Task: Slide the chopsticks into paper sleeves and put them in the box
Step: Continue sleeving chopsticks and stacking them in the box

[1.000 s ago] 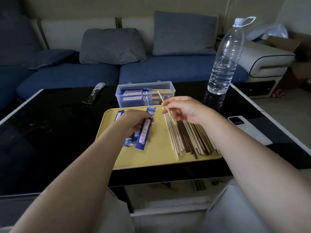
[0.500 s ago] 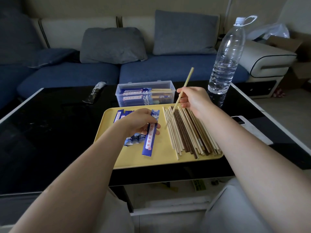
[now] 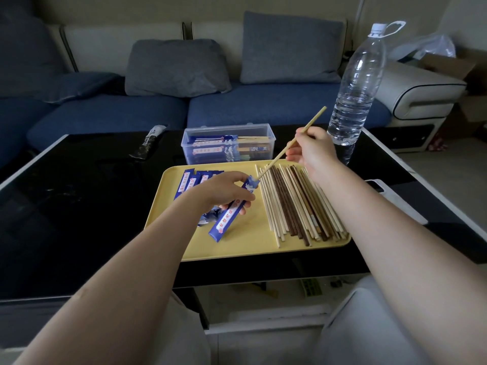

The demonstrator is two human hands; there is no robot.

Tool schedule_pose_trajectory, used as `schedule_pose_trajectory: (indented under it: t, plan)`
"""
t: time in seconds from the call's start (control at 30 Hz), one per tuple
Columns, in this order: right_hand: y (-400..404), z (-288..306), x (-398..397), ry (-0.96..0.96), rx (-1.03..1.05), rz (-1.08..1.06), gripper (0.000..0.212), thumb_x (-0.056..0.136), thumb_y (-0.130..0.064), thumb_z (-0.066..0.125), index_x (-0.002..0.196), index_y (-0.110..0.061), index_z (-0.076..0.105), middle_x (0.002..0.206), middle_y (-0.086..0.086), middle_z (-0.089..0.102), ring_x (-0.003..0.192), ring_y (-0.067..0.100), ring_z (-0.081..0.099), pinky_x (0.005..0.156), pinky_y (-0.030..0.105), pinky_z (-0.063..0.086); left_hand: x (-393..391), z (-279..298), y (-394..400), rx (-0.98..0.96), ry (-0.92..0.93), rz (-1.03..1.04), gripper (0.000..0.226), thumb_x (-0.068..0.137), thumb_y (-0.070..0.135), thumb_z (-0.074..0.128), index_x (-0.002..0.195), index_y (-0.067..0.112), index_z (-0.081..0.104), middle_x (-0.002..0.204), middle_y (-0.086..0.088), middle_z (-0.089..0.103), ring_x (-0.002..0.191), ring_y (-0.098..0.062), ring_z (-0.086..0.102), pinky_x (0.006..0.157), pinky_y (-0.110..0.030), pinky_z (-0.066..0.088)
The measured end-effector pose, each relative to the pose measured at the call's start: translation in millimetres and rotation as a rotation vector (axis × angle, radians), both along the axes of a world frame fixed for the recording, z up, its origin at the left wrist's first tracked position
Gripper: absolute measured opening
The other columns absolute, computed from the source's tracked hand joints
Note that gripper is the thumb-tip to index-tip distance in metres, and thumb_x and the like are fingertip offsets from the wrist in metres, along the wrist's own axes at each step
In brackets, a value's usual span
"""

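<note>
Glossy black glass desk point(image 3: 79, 206) fills mid-frame. Tall clear plastic water bottle w/ white cap point(image 3: 354, 101) stands upper right on it. Small dark wrapped packet point(image 3: 149, 140) lies upper left on desk. Behind: blue fabric sofa point(image 3: 118, 114) w/ two grey cushions point(image 3: 174, 67). White phone point(image 3: 395, 198) at right desk edge.

On the table point(image 3: 79, 206), nearest the viewer — the tray point(image 3: 237, 248). On the tray's right half, the chopstick pile point(image 3: 295, 206); on its left half, loose paper sleeves point(image 3: 191, 180). Just behind the tray, the box point(image 3: 228, 146), sleeved chopsticks inside. Right of the box — the water bottle point(image 3: 355, 96). Left of the box, a small wrapped packet point(image 3: 150, 140). Behind the table, the sofa point(image 3: 237, 109).
</note>
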State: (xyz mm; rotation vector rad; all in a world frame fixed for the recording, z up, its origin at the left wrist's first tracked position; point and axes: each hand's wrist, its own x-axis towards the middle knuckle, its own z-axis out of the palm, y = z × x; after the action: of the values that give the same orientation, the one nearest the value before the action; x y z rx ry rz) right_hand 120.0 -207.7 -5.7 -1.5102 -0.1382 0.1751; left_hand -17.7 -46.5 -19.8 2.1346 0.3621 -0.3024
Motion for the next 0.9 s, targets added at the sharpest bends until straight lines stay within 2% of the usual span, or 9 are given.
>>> schedule_pose_trajectory:
  t: [0.17,0.23,0.33,0.47,0.57,0.67,0.73,0.8,0.9]
  plan:
    - [5,0,-25,0.008,-0.458,0.476,0.018,0.094,-0.024,0.069,0.107,-0.012,0.071,0.101,0.008,0.074,0.084,0.017,0.072,0.068,0.027,0.057,3,0,-6,0.023,-0.081,0.053,0.026,0.092,0.022,0.068,0.115,0.024,0.057,0.074,0.004,0.074,0.061,-0.008,0.069,0.052,-0.016,0.047]
    - [9,-1,-31,0.076,-0.544,0.576,0.025,0.094,-0.031,0.069,0.111,-0.013,0.071,0.103,0.007,0.073,0.087,0.018,0.07,0.067,0.028,0.054,4,0,-6,0.028,-0.094,0.078,0.026,0.092,0.021,0.068,0.115,0.022,0.058,0.074,0.004,0.073,0.059,-0.007,0.068,0.047,-0.013,0.046]
    - [14,-1,-31,0.062,-0.497,0.431,0.034,0.097,-0.037,0.063,0.121,-0.013,0.063,0.103,0.008,0.071,0.083,0.019,0.072,0.066,0.028,0.058,5,-2,-5,0.039,-0.082,0.098,0.027,0.091,0.02,0.069,0.116,0.021,0.057,0.072,0.004,0.073,0.057,-0.008,0.069,0.047,-0.013,0.047]
    - [11,-2,-19,-0.071,-0.347,0.173,0.043,0.101,-0.02,0.058,0.141,-0.016,0.046,0.1,0.008,0.068,0.073,0.019,0.072,0.064,0.027,0.061,5,-1,-4,0.059,-0.056,0.091,0.026,0.091,0.019,0.069,0.114,0.022,0.056,0.072,0.003,0.072,0.056,-0.008,0.068,0.049,-0.015,0.049]
    - [9,-3,-18,-0.157,-0.449,0.245,0.04,0.102,-0.014,0.053,0.142,-0.018,0.053,0.104,0.004,0.068,0.076,0.017,0.074,0.066,0.028,0.062,4,-1,-4,0.064,-0.039,0.086,0.027,0.092,0.02,0.069,0.116,0.02,0.057,0.075,0.002,0.073,0.058,-0.009,0.069,0.055,-0.018,0.052]
    - [9,-6,-18,-0.152,-0.546,0.289,0.046,0.101,-0.012,0.053,0.146,-0.02,0.047,0.11,0.005,0.067,0.077,0.017,0.074,0.066,0.029,0.062,4,-2,-3,0.106,-0.015,0.096,0.021,0.093,0.021,0.067,0.111,0.02,0.056,0.072,0.004,0.071,0.052,-0.004,0.067,0.05,-0.015,0.048]
    - [11,-10,-18,-0.217,-0.745,0.306,0.039,0.1,-0.015,0.056,0.138,-0.016,0.052,0.104,0.006,0.068,0.074,0.016,0.073,0.062,0.028,0.06,4,-4,-1,0.137,-0.017,0.117,0.017,0.095,0.022,0.065,0.108,0.017,0.055,0.068,0.006,0.069,0.047,-0.002,0.064,0.046,-0.014,0.046]
    - [14,-16,-22,-0.285,-1.037,0.414,0.022,0.099,-0.023,0.058,0.116,-0.012,0.066,0.091,0.006,0.072,0.072,0.017,0.073,0.058,0.027,0.057,4,-6,-1,0.152,-0.009,0.131,0.019,0.097,0.022,0.063,0.112,0.012,0.056,0.067,0.006,0.068,0.045,-0.001,0.063,0.044,-0.015,0.045]
    - [22,-25,-34,-0.255,-1.341,0.58,0.023,0.092,-0.034,0.067,0.092,-0.011,0.068,0.078,0.004,0.072,0.058,0.015,0.068,0.052,0.027,0.051,4,-9,0,0.062,0.022,0.175,0.026,0.097,0.02,0.062,0.118,0.006,0.055,0.078,-0.002,0.074,0.059,-0.013,0.072,0.058,-0.024,0.054]
